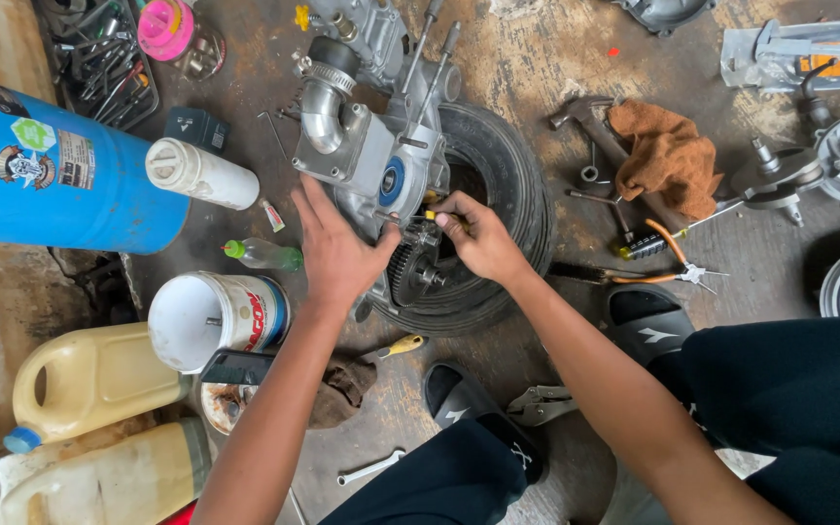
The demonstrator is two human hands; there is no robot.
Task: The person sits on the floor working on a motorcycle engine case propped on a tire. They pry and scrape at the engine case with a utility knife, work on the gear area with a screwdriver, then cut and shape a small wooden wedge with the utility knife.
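Note:
A grey metal engine case (373,146) lies across a black tyre (507,185) on the workshop floor. My left hand (334,251) rests flat against the case's lower side, fingers spread. My right hand (476,233) grips a small yellow-handled tool (432,216) pressed into the case just above a dark toothed gear (408,272). The tool's tip is hidden by the case and my fingers.
A blue cylinder (46,165), white tube (201,173), white tub (211,319) and yellowish jugs (94,374) crowd the left. An orange rag (668,156), hammer (585,122), pliers (668,262) and engine parts (809,170) lie right. Spanner (369,469), locking pliers (542,403), screwdriver (396,346) sit near my sandalled feet.

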